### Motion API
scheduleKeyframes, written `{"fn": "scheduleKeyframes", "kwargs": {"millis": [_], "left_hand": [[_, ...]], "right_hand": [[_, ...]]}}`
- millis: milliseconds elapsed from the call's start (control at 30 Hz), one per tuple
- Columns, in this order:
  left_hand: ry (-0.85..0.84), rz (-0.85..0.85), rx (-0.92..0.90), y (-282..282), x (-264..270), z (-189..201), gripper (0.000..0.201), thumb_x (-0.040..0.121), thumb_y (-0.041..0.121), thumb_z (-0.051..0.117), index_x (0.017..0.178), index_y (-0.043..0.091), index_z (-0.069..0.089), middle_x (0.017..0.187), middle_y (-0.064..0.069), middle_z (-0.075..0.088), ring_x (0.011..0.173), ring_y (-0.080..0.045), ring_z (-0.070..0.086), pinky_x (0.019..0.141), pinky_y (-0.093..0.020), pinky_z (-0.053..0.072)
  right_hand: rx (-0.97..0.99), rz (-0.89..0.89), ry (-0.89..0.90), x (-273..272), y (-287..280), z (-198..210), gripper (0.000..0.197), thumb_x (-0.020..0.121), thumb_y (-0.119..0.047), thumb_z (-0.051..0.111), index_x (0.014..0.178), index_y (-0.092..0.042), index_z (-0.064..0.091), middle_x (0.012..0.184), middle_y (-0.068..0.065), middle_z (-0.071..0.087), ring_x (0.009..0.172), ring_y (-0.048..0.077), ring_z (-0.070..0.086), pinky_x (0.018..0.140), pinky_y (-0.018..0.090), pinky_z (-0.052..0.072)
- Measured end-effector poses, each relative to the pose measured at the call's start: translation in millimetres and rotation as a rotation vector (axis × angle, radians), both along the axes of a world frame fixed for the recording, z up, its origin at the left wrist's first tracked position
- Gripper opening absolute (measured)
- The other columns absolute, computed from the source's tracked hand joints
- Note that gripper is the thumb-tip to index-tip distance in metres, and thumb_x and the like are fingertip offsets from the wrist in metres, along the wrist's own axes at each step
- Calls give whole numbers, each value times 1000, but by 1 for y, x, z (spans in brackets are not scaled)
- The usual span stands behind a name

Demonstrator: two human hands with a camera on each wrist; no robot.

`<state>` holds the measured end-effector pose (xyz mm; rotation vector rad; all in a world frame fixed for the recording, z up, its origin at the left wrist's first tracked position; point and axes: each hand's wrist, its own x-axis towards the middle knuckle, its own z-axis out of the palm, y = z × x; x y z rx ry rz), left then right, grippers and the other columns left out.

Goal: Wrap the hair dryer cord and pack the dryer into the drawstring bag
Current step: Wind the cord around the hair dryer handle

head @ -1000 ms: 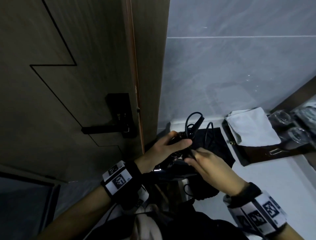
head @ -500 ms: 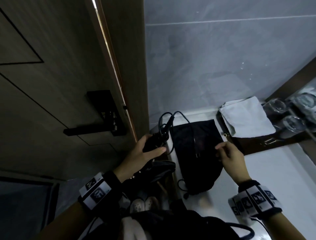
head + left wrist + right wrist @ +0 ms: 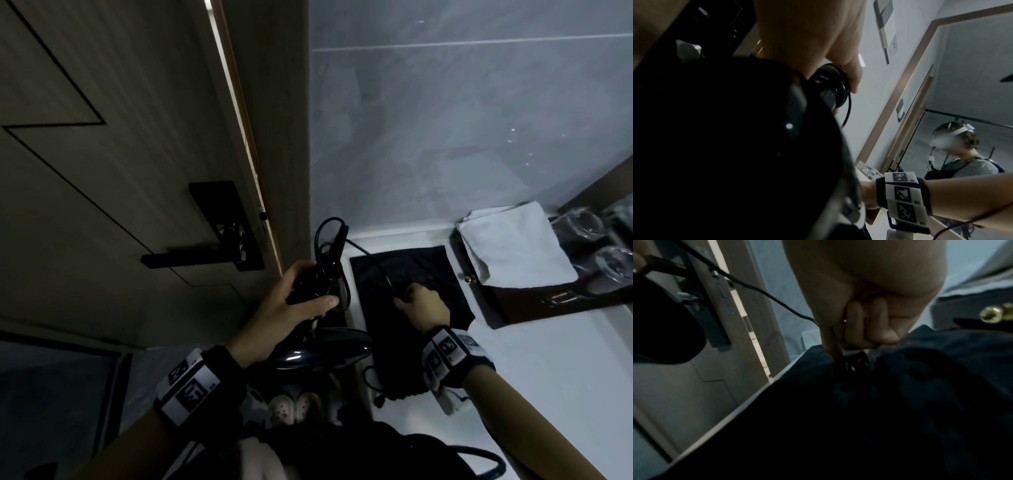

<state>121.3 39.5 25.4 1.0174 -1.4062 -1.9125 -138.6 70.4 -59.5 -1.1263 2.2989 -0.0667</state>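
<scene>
My left hand (image 3: 313,286) grips the handle of the black hair dryer (image 3: 325,351), with loops of its black cord (image 3: 330,253) wound round the handle. In the left wrist view my thumb presses on the coiled cord (image 3: 830,84), and the dark dryer body (image 3: 725,146) fills the left side. A loose length of cord runs right to my right hand (image 3: 407,294), which pinches the plug (image 3: 857,361) with curled fingers just above the black drawstring bag (image 3: 442,274). The bag lies flat on the white counter (image 3: 565,377), its drawstring end near me.
A wooden door with a black lever handle (image 3: 191,257) stands close on the left. At the back right, a white folded cloth (image 3: 513,250) and upturned glasses (image 3: 579,222) sit on a dark tray (image 3: 513,305). Grey tiled wall rises behind the counter.
My right hand left the dryer handle, swung out right over the bag, and now holds the plug end of the cord. My left hand kept its grip on the handle.
</scene>
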Motion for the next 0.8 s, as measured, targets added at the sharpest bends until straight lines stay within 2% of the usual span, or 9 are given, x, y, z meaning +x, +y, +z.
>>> {"fn": "scheduleKeyframes", "kwargs": {"millis": [200,300,367,400,433,533,600,700,800], "left_hand": [[52,-13,-2,-3,2,5,45,74,27,77,113,36,55,71,2,64,63,-10,61,65,-24,49],[77,-25,-16,-5,4,9,48,71,31,79,113,35,56,68,1,63,59,-12,59,63,-26,49],[101,-32,-23,-6,6,13,49,69,32,81,112,30,57,67,0,62,57,-13,57,60,-26,50],[114,-37,-22,-7,7,15,50,68,32,81,111,29,57,67,0,62,57,-13,57,60,-25,51],[129,-47,-20,-8,8,17,50,68,32,82,111,29,57,68,-1,62,57,-13,58,59,-25,51],[159,-95,-16,-9,10,21,51,67,30,82,111,27,57,67,-5,59,57,-14,56,58,-26,50],[156,-113,-4,-10,11,23,58,66,30,83,117,24,54,68,-4,60,58,-14,57,59,-26,50],[194,-169,-11,-10,13,25,47,68,29,82,109,26,59,72,-10,59,56,-14,56,58,-26,50],[218,-199,-4,-8,15,26,37,69,33,80,102,33,63,72,-11,59,54,-14,55,56,-25,50]], "right_hand": [[131,104,66,8,-10,11,33,84,-23,62,113,-10,53,111,15,63,100,33,62,75,34,46],[-54,-118,-194,6,-7,12,12,86,-12,58,97,-10,54,86,17,68,67,24,71,62,33,59],[-261,-274,-344,4,-4,16,7,89,-4,48,87,-9,52,76,20,65,41,10,64,42,19,52],[-357,-353,-416,2,-2,18,10,91,-4,47,84,-9,52,75,23,64,39,8,63,39,14,48],[-440,-437,-500,1,-1,21,11,92,-7,48,82,-9,51,75,25,63,43,10,65,41,15,50],[-633,-599,-702,2,5,30,23,92,-18,60,73,-10,48,70,26,61,64,31,70,62,38,60],[-723,-620,-754,5,8,41,22,89,-8,61,73,-11,47,74,26,60,77,41,69,76,47,58],[-984,-694,-1012,6,7,68,30,89,11,51,84,-17,39,69,18,64,72,29,70,67,29,58],[-1220,-502,-1022,-2,5,105,41,93,12,42,95,-27,28,84,17,64,64,14,66,64,20,52]]}}
